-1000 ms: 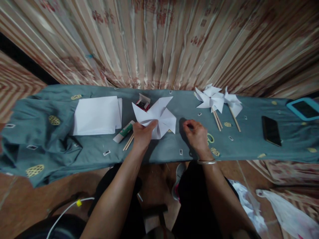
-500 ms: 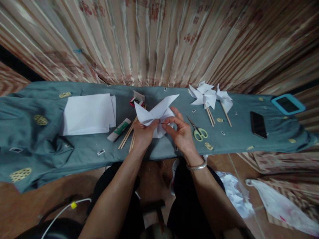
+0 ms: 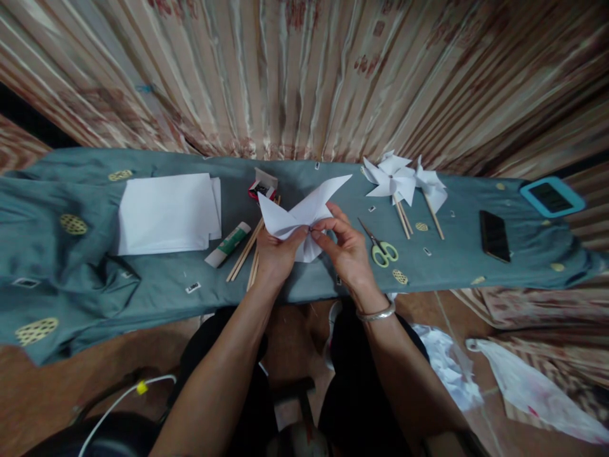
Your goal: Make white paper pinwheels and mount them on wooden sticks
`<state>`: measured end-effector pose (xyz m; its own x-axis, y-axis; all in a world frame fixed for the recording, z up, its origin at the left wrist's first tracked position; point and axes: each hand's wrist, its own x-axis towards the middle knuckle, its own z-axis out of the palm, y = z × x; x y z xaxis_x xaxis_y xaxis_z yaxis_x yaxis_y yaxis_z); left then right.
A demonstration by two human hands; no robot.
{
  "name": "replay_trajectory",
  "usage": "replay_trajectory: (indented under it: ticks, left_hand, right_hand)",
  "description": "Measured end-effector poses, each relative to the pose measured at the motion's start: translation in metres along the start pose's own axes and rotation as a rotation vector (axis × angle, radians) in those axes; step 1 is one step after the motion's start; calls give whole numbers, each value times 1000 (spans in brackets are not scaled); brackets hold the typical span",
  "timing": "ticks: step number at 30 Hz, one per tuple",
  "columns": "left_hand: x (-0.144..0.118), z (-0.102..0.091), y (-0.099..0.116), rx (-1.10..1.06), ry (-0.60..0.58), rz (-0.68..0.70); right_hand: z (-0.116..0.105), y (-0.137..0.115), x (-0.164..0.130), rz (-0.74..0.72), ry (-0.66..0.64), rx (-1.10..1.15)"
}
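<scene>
A: From the left, what lies on the worktop (image 3: pixel 71 260)?

B: A paper stack (image 3: pixel 166 212), a glue stick (image 3: pixel 228 244), wooden sticks (image 3: pixel 247 254).

A: And the hands?

B: Left hand (image 3: pixel 278 254) and right hand (image 3: pixel 347 251) both pinch the white paper pinwheel (image 3: pixel 299 212) at its centre, fingers closed on it, above the front edge. The right may hold a pin; too small to tell. Scissors (image 3: pixel 380 247) lie just right.

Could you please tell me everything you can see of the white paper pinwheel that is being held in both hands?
The paper pinwheel is plain white, folded into pointed blades that fan out from a centre; one long blade points up and right, another left. It has no stick attached. It is held just above the near edge of the grey-green tablecloth. The left hand grips its lower left, and the right hand pinches at its centre with fingertips. Whether anything is held between those fingertips is too small to tell.
</scene>
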<state>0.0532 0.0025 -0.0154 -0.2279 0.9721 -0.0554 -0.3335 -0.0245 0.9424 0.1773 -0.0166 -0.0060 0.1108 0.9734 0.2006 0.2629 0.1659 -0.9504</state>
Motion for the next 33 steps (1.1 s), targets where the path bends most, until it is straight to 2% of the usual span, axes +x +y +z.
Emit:
replay_trajectory:
  ticks: [10, 19, 28, 33]
  left_hand:
    - [-2, 0, 1, 2, -25, 21]
    - [0, -1, -1, 72, -45, 85]
    - [2, -4, -3, 170, -58, 103]
    - [2, -4, -4, 157, -47, 105]
  right_hand:
    - [-1, 1, -1, 50, -7, 9]
    - [2, -2, -3, 143, 15, 174]
    - [4, -5, -3, 160, 22, 278]
    - [2, -2, -2, 149, 16, 259]
